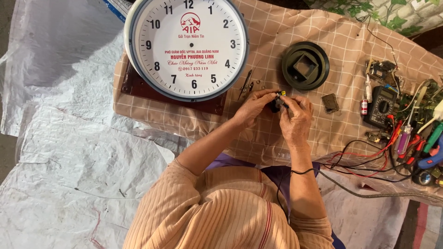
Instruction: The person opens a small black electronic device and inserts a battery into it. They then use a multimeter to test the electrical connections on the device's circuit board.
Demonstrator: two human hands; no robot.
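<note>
My left hand (253, 109) and my right hand (296, 121) meet over a checked cloth (272, 27). Together they pinch a small black part with a yellow bit (277, 102) between the fingertips. Most of the part is hidden by my fingers. A large white wall clock face (187, 46) with a pale rim and no hands on it lies just beyond my left hand. Thin dark metal pieces (246, 85) lie on the cloth between the clock and my hands.
A black round cover with a square hole (305, 65) and a small dark square piece (330, 103) lie beyond my right hand. At the right are a black multimeter (380, 107), screwdrivers (404, 136), and red and black wires (364, 161). White plastic sheeting (64, 152) covers the ground on the left.
</note>
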